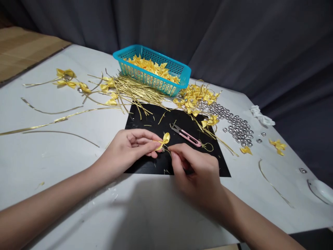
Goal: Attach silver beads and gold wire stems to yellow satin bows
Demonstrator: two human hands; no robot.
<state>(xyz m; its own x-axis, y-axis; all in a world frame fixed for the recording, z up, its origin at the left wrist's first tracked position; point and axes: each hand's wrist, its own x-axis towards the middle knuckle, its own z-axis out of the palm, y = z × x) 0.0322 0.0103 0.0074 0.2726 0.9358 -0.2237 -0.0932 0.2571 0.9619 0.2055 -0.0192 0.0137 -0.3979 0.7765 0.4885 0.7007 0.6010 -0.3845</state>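
Observation:
Between the thumb and fingers of my left hand [136, 144] is a yellow ribbon bow [165, 138], one loop sticking up past the fingertips. A small silvery bead [163, 150] shows just under the bow. My right hand [196, 165] pinches a thin gold cord [167, 149] close beside it, and the cord runs toward the bow. Both hands are over a black mat [145, 166]. Pink-handled thread snips [186, 134] lie on the mat behind my right hand, with a loop of gold cord at the handle end.
A teal basket [186, 78] of yellow bows stands at the back, with a pile of gold cords [137, 88] before it. Silver beads [238, 126] and finished-looking bows [197, 95] spread to the right. A white cloth piece [261, 116] and loose cords lie around.

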